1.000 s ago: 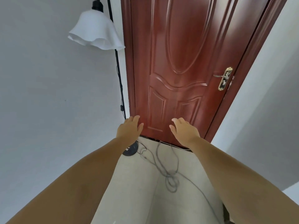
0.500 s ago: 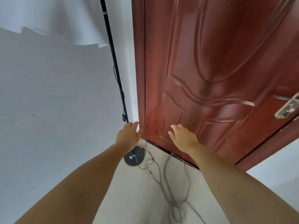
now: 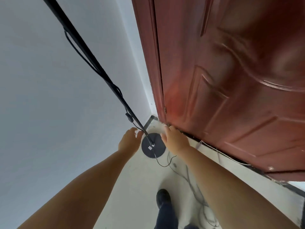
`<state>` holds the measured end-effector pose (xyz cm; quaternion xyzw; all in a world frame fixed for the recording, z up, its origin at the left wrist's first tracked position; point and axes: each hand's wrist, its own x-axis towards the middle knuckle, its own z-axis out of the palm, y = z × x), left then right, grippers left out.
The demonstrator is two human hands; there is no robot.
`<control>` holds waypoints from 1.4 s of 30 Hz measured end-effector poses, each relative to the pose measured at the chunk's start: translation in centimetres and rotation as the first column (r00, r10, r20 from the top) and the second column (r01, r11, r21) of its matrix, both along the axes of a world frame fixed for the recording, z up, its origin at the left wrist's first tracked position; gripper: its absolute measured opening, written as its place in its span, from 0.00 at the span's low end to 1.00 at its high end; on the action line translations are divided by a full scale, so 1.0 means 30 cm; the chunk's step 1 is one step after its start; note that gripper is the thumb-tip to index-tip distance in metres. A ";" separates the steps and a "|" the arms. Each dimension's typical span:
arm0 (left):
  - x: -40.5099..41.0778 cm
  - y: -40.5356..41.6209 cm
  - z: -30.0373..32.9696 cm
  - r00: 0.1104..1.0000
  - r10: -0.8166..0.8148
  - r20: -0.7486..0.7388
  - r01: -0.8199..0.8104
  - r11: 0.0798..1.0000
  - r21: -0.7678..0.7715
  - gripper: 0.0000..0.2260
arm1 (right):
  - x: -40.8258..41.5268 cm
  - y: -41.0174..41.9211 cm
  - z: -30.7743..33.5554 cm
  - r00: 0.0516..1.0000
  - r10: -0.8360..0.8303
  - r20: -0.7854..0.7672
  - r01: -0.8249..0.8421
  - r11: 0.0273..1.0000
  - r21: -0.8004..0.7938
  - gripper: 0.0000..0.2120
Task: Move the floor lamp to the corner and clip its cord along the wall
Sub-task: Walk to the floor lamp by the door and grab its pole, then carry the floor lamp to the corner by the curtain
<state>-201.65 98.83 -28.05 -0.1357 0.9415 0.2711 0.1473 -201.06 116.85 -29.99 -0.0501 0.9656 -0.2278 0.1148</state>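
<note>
The floor lamp's black pole (image 3: pixel 85 52) slants from the upper left down to its round black base (image 3: pixel 156 151), which sits on the pale floor in the corner by the door. A thin black cord (image 3: pixel 77 48) runs along the pole past an inline switch (image 3: pixel 129 117), then trails off the base across the floor (image 3: pixel 165 165). My left hand (image 3: pixel 129 140) is just left of the pole's foot, fingers apart, holding nothing. My right hand (image 3: pixel 175 140) hovers over the base's right edge, also empty. The lampshade is out of view.
A dark red panelled door (image 3: pixel 231 80) fills the right side, with a grey-white wall (image 3: pixel 49 96) on the left. Loose grey cords (image 3: pixel 198 200) tangle on the floor near my dark shoe (image 3: pixel 163 198). A thin white wire (image 3: pixel 219 150) runs along the door's bottom edge.
My view has dropped and moved closer to the corner; the shade left the frame. Both hands reached lower, down beside the lamp's base, and my shoe came into view.
</note>
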 end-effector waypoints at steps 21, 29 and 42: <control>-0.252 -0.073 -0.227 0.706 0.701 0.102 -0.540 0.440 0.718 0.15 | -0.138 -0.215 -0.541 0.799 0.142 0.585 -0.008 0.974 -0.227 0.14; -0.375 -0.261 0.025 0.465 0.830 -0.309 -0.390 0.505 0.770 0.15 | -0.173 0.208 -0.652 0.787 -0.270 0.554 0.162 0.958 0.237 0.14; -0.264 -0.077 -0.035 0.920 0.365 -0.143 -0.180 0.719 0.672 0.23 | -0.390 -0.260 -0.379 0.951 0.171 0.257 0.019 0.798 -0.602 0.20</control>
